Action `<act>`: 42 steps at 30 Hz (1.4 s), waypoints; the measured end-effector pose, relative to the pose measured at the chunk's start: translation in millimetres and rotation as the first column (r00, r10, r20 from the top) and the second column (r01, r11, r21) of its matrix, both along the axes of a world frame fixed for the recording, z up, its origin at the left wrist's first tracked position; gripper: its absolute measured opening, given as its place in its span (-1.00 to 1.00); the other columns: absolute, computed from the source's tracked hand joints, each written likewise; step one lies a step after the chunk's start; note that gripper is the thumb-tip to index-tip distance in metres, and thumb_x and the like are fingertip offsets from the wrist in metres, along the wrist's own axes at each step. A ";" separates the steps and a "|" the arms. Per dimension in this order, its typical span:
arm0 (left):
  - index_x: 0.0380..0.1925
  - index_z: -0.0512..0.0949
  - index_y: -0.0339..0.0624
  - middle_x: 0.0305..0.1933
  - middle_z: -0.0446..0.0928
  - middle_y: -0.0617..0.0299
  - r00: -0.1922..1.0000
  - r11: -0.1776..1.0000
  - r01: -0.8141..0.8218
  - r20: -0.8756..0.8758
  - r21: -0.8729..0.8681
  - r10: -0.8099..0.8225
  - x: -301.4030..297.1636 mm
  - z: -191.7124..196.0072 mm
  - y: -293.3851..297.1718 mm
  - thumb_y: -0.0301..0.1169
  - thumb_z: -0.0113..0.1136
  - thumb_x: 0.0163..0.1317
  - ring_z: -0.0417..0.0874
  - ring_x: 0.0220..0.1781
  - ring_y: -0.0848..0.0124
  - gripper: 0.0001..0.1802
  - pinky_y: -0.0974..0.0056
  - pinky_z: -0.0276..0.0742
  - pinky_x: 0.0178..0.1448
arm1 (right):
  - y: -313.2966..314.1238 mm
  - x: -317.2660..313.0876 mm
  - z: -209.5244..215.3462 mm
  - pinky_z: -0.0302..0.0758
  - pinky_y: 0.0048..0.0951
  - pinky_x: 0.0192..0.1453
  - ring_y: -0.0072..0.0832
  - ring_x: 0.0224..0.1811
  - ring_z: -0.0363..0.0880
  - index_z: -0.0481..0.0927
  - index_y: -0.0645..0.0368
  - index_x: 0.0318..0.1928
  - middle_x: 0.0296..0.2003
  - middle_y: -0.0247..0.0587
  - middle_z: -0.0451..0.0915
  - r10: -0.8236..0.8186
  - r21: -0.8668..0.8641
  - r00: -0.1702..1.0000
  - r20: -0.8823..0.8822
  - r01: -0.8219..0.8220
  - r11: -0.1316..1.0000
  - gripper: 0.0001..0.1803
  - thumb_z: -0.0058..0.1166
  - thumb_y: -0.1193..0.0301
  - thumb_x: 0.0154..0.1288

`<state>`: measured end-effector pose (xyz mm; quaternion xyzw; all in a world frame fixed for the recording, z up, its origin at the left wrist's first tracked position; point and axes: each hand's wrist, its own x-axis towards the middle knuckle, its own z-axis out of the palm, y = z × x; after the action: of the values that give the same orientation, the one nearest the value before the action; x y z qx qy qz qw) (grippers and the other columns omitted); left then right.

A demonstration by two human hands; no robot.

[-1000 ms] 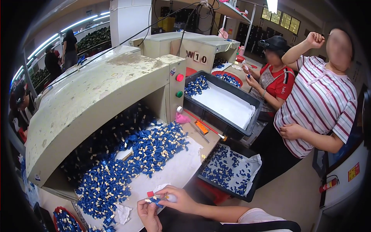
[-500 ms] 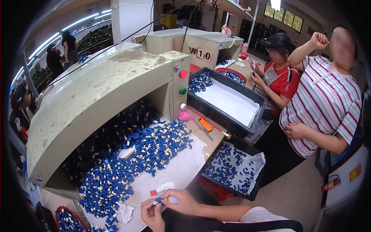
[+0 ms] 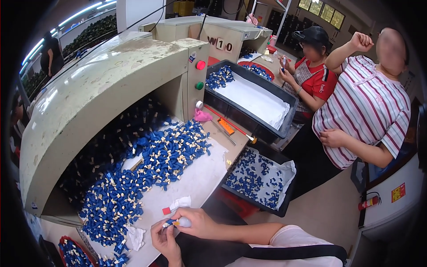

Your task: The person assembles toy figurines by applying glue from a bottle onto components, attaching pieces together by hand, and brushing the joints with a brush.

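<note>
My left hand [image 3: 165,242] is closed, pinching a small blue piece with a pale end [image 3: 169,223] between thumb and fingers. My right hand [image 3: 202,224] grips a small translucent squeeze bottle with a yellowish tip [image 3: 184,222]. The tip is at the blue piece; whether they touch is too small to tell. Beyond my hands, a big heap of similar blue-and-cream pieces [image 3: 111,204] spreads over the white-covered worktop [image 3: 195,178]. A crumpled white cloth [image 3: 134,238] and a red square [image 3: 166,211] beside white paper [image 3: 180,202] lie near my hands.
A hooded cream machine [image 3: 111,80] arches over the heap. To the right are a black tray [image 3: 249,129] and a lower tray of blue pieces [image 3: 284,196]. An orange cutter [image 3: 226,126] lies on the worktop. Two people [image 3: 311,84] are at the right.
My view has shifted, so the scene sits farther left and higher. My hands remain together over the worktop's near edge, and the bottle's yellowish tip shows more plainly beside the blue piece.
</note>
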<state>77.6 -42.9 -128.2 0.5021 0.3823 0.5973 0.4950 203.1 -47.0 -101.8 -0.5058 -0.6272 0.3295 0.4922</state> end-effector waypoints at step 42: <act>-0.33 0.44 -0.35 -0.29 0.45 0.16 0.999 0.994 -0.008 -0.038 -0.108 0.004 -11.5 -17.4 8.5 -0.63 0.05 0.03 0.51 -0.29 0.47 -0.85 0.45 0.44 -0.23 | 11.0 -14.1 -15.0 0.39 -0.55 -0.40 -0.51 -0.51 0.50 0.43 0.27 -0.42 -0.56 -0.12 0.50 -0.077 -0.269 0.997 -0.009 0.072 0.960 -0.88 0.06 0.51 0.01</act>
<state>66.1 -34.4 -145.6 0.4847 0.4249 0.5676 0.5122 189.0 -36.0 -116.7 -0.5879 -0.5523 0.3977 0.4372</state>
